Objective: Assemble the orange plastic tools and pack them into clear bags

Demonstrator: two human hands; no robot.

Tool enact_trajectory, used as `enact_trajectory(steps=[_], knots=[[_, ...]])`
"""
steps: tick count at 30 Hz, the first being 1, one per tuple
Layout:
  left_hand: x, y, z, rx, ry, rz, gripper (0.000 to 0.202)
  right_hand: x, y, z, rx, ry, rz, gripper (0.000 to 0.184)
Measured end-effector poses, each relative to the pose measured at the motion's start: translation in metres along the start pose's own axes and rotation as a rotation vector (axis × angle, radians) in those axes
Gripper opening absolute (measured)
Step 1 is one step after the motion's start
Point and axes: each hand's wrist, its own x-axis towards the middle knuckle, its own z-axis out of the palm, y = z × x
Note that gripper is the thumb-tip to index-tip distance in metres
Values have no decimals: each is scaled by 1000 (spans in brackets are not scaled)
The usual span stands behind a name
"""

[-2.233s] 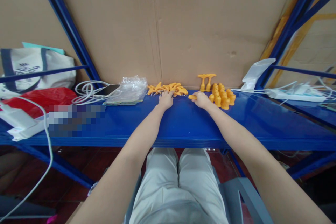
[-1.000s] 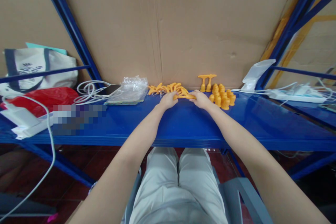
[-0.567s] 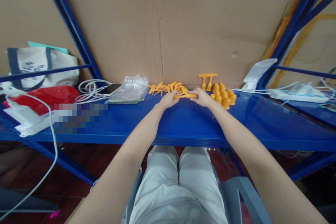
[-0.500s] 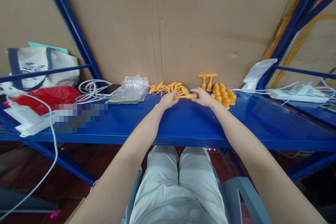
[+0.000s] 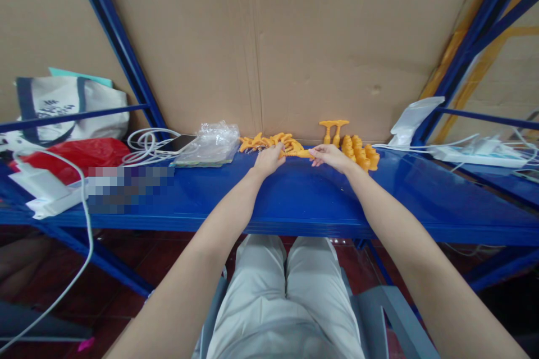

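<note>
Near the back of the blue shelf, a long orange-yellow plastic piece with a ridged shaft [image 5: 300, 153] lies crosswise between my hands. My left hand [image 5: 269, 160] has its fingers closed round the left end, partly hiding it. Fingertips of my right hand [image 5: 329, 157] pinch the right end. Just behind my left hand is a loose pile of curved orange-yellow plastic pieces [image 5: 256, 141], with small metal chains among them. Beyond my right hand stand two T-topped orange-yellow pieces [image 5: 337, 132], and to its right several knobbly orange-yellow pieces [image 5: 359, 152] stand grouped.
Clear plastic bags [image 5: 214, 146] lie left of the pile, beside a dark phone [image 5: 180, 142] and a coiled white cable [image 5: 145, 146]. A red bag [image 5: 84, 157] and a power strip [image 5: 56, 199] are further left. Cardboard [image 5: 320, 50] walls off the back.
My right hand has shifted slightly and turned, its fingers now pinching the end of the plastic piece. My left hand stays almost in place.
</note>
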Motion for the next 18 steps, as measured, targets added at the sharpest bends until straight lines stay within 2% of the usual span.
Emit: enact_trajectory(steps=[12,15,18], knots=[[-1,0,-3,15,-1,3,35,-1,-2,4,-10,-18,70,41],[-1,0,-3,12,-1,5,34,-2,-3,5,-32,-25,89,42],[0,-1,-2,-5,2,-5,33,0,-3,8,-178,16,50,38]])
